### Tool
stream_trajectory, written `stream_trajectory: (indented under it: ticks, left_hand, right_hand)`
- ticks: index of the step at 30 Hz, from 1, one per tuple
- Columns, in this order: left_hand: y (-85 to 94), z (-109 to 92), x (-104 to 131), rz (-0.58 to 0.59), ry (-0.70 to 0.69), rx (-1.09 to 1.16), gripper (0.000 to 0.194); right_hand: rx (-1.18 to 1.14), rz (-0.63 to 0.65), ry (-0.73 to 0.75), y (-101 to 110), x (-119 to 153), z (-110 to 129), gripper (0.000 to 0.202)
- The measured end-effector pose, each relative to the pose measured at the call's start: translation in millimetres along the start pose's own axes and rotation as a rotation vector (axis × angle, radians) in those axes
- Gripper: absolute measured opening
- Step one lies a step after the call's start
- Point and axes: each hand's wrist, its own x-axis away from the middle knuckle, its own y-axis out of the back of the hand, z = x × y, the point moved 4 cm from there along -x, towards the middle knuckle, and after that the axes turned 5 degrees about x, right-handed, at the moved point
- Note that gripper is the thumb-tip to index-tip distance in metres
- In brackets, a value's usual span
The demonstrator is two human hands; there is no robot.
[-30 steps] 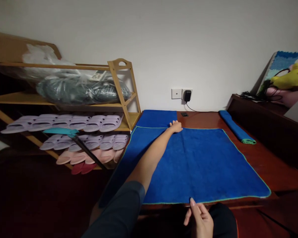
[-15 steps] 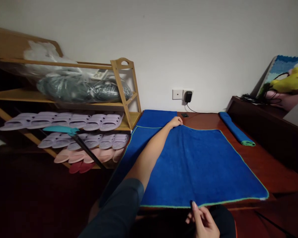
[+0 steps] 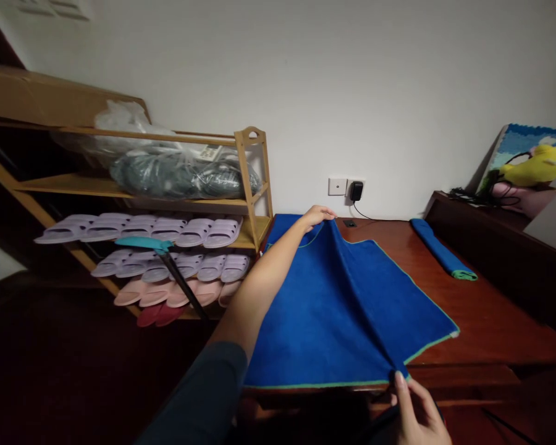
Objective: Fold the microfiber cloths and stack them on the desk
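Observation:
A blue towel (image 3: pixel 301 321) with green edging lies spread over the reddish-brown wooden table. My left hand (image 3: pixel 319 216) pinches its far edge and lifts it slightly off the surface. At the near edge, my right hand (image 3: pixel 417 402) pinches the towel between thumb and fingers. A raised fold runs taut between the two hands, and the towel's right part slants away from it. Beneath the far left part shows another piece of blue cloth, mostly covered. Further right on the table lies a rolled blue towel (image 3: pixel 440 247) with a green end.
Left of the table (image 3: pixel 495 321) stands a wooden rack (image 3: pixel 254 204) with lilac and pink slippers (image 3: pixel 192 232) and a plastic-wrapped bundle (image 3: pixel 176 173). A turquoise-topped black pole (image 3: pixel 180 275) is in front of it. A black charger (image 3: pixel 356 190) sits in the wall socket; its cord trails along the table's back.
Both hands now hold the towel's edges and have pulled a fold up between them. My right hand has moved right, and the towel's right side has drawn in. The view has shifted left.

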Motion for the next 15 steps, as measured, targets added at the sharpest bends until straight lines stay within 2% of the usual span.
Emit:
stream_trajectory:
  ticks: [7,11,15]
  left_hand:
    - [39.1,-37,24,0.075,-0.030,0.070,0.019]
    - [48.4,-55,37,0.126,-0.112,0.124,0.026]
    - [51.6,-75,46,0.064,-0.264,0.105,0.028]
  right_hand:
    - [0.050,-0.107,0.194,11,-31,52,0.039]
    - [0.093,-0.157,0.358,18,-51,69,0.037]
    - [0.017,-0.257,0.465,24,-71,86,0.037]
